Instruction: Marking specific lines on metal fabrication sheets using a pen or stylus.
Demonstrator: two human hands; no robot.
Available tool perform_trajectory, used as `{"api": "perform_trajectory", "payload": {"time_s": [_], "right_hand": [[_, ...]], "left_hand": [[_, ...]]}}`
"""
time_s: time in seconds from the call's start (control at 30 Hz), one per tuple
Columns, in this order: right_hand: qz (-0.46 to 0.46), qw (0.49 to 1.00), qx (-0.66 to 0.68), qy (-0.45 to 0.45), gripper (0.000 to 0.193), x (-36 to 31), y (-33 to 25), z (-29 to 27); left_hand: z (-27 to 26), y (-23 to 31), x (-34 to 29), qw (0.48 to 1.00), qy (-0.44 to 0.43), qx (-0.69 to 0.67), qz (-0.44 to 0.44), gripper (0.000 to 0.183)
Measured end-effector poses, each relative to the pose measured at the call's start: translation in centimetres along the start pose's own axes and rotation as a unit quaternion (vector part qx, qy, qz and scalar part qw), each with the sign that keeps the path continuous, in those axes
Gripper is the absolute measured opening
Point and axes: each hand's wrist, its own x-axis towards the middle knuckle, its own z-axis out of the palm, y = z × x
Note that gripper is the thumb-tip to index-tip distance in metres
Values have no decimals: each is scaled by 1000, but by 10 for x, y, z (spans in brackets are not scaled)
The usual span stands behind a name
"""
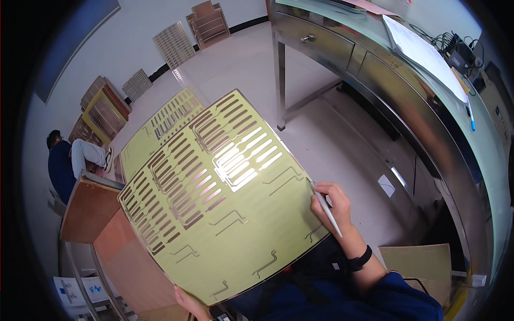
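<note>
A large yellow-green panel (241, 230) with rows of copper-coloured strips and thin bent tracks lies tilted before me, like a circuit board sheet. At its lower left edge my left hand (188, 302) grips the rim; most of this hand is cut off or hidden. My right hand (333, 203) is closed around a slim light-grey pen-like tool (327, 214). The tool's narrow tip meets the panel's right edge, or lies very close to it; its exact kind cannot be made out.
A metal table (332, 40) with drawers curves along the right, bearing papers (423, 56), a blue-tipped pen (471, 119) and cables. More panels (174, 44) lean against the far wall. At left, a seated person (67, 160) is beside a wooden surface (91, 211).
</note>
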Motion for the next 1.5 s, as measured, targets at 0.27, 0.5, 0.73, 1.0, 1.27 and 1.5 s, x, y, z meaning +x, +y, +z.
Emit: {"api": "perform_trajectory", "payload": {"time_s": [0.27, 0.5, 0.73, 1.0, 1.27, 1.5], "right_hand": [[-4, 1000, -8, -8, 25, -3, 0, 1], [-6, 1000, -11, -11, 26, -6, 5, 4], [28, 1000, -3, 6, 25, -9, 10, 12], [-19, 1000, -5, 24, 20, -6, 10, 10], [44, 999, 13, 15, 18, -2, 5, 12], [23, 999, 11, 32, 17, -10, 10, 19]], "left_hand": [[-1, -3, 2, 1000, 3, -10, 15, 39], [0, -10, 3, 999, -1, -27, 25, 38], [-2, -16, 4, 999, 4, 5, 31, 42], [6, -11, 0, 999, 25, -7, 45, 38], [0, -20, 7, 998, 21, 15, 55, 40], [7, -18, 5, 998, 35, 8, 59, 36]]}}
